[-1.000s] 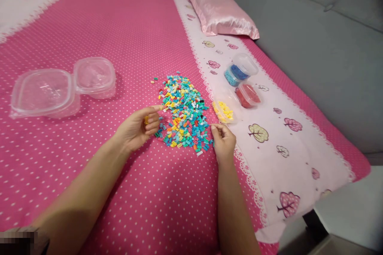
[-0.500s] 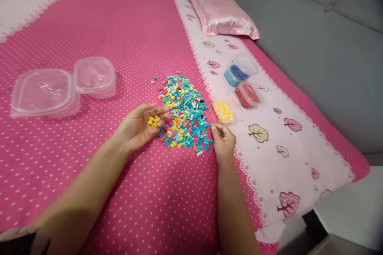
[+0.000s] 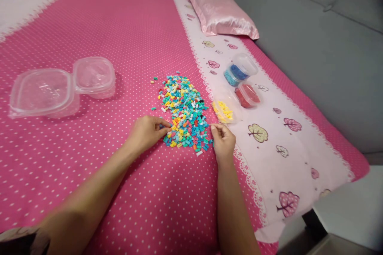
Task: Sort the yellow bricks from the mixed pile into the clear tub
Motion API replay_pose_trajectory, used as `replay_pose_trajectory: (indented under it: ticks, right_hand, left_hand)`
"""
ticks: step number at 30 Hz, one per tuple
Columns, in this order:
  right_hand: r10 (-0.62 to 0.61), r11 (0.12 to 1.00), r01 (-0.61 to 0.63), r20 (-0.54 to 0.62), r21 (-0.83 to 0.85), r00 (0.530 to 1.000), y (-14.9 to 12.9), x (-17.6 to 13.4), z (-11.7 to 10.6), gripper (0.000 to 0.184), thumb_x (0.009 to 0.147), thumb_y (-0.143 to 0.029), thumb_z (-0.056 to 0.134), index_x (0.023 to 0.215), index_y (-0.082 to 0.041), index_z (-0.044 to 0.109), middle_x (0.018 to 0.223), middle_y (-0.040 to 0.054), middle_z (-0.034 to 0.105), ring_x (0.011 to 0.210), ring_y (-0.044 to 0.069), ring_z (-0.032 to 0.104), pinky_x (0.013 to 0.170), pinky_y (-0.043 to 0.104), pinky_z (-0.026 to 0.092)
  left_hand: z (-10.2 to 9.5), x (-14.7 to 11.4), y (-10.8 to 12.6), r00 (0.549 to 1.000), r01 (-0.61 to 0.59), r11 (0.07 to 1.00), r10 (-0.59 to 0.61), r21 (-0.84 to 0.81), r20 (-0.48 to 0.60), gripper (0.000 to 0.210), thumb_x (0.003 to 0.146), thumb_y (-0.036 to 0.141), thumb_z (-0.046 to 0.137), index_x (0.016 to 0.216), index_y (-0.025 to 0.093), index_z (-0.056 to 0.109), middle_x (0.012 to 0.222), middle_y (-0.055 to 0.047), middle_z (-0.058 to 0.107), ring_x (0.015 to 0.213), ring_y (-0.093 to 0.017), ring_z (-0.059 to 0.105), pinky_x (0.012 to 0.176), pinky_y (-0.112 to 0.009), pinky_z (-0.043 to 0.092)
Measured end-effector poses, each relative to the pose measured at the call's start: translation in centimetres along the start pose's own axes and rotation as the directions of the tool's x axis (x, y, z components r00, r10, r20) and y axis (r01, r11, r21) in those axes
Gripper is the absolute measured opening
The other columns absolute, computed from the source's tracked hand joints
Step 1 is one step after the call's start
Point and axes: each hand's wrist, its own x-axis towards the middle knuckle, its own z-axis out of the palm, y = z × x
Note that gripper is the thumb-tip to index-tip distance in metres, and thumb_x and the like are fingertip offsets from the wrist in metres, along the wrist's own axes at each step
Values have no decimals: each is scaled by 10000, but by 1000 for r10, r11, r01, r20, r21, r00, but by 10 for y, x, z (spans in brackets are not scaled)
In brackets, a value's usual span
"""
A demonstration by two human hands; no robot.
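A pile of small toy building bricks (image 3: 188,107) in turquoise, yellow, red, white and other colours lies on the pink dotted bedsheet. At its lower left edge is my left hand (image 3: 149,132), turned palm down, thumb and fingertips close together by some yellow bricks. The yellow bricks seen in this hand before are now hidden under its curled fingers. My right hand (image 3: 224,141) rests at the pile's right edge, fingers curled into a pinch; whatever is between them is hidden. Just beyond it stands a clear container of yellow bricks (image 3: 224,112).
Further right are a container of red bricks (image 3: 247,95) and containers with dark blue bricks (image 3: 238,72) and light blue bricks (image 3: 231,78). Two clear lidded containers, one large (image 3: 43,91) and one small (image 3: 94,75), stand left. A pink pillow (image 3: 221,12) lies at the back.
My left hand has turned from palm up to palm down, and its fingertips have come down to the pile's lower left edge. My right hand has stayed in place.
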Motion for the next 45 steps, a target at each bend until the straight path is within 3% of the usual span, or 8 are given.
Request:
replay_pose_trajectory:
  ticks: [6, 20, 26, 30, 34, 39, 42, 45]
  right_hand:
    - [-1, 1000, 1, 0, 2, 1000, 0, 0, 0, 311, 765, -429, 602, 862, -145, 684, 731, 37, 681, 682, 158, 601, 669, 291, 490]
    - [-5, 1000, 5, 5, -2, 1000, 0, 0, 0, 297, 771, -417, 599, 862, -147, 684, 762, 45, 695, 696, 159, 608, 676, 291, 492]
    - [0, 1000, 0, 4, -17, 1000, 0, 0, 0, 302, 771, -423, 599, 861, -148, 686, 753, 42, 693, 696, 161, 607, 684, 296, 492]
    - [-2, 1000, 2, 5, -11, 1000, 1, 0, 0, 301, 770, -422, 599, 862, -149, 688, 767, 45, 700, 697, 161, 611, 690, 295, 491]
    - [4, 1000, -4, 3, -8, 1000, 1, 0, 0, 299, 769, -419, 601, 860, -149, 691, 742, 38, 693, 686, 160, 606, 685, 294, 489]
    - [4, 1000, -4, 3, 4, 1000, 0, 0, 0, 298, 768, -418, 603, 858, -147, 690, 734, 35, 687, 681, 159, 600, 682, 296, 488]
    - [6, 1000, -6, 5, 8, 1000, 0, 0, 0, 297, 770, -415, 605, 859, -143, 687, 733, 34, 678, 676, 157, 595, 677, 293, 485]
    - [7, 1000, -7, 4, 11, 1000, 0, 0, 0, 298, 768, -415, 609, 860, -142, 686, 733, 35, 677, 669, 157, 594, 680, 296, 485]
  left_hand:
    - [3, -1, -4, 998, -51, 991, 48, 126, 31, 289, 771, 378, 572, 941, 247, 764, 574, -13, 641, 506, -157, 504, 528, -259, 295]
    - [3, -1, -2, 987, -88, 995, 81, 49, 137, 260, 763, 365, 543, 825, 187, 721, 588, -10, 647, 527, -152, 530, 516, -247, 298]
    - [6, 0, -3, 987, -55, 996, 65, -67, 149, 215, 731, 359, 559, 732, 167, 653, 526, 16, 546, 489, -123, 450, 485, -240, 287]
    - [7, 1, -3, 987, 23, 956, 24, -292, 160, 205, 709, 351, 594, 754, 155, 637, 501, 34, 495, 477, -104, 404, 459, -221, 281]
    - [1, -2, 2, 981, 128, 776, -8, -617, 193, 228, 701, 356, 673, 750, 139, 625, 574, 14, 543, 520, -85, 447, 468, -192, 336]
    - [-7, -2, 3, 947, 281, 409, 29, -868, 320, 220, 747, 297, 710, 667, 139, 579, 464, 90, 292, 395, -14, 211, 351, -131, 176]
    - [-10, 0, 3, 919, 386, 135, 31, -912, 393, 122, 790, 173, 653, 697, 116, 599, 520, 57, 377, 417, -12, 318, 348, -104, 252]
    - [-13, 0, 7, 896, 443, -33, -12, -896, 443, 114, 835, 78, 537, 774, 81, 634, 655, -27, 555, 476, -30, 452, 380, -101, 374]
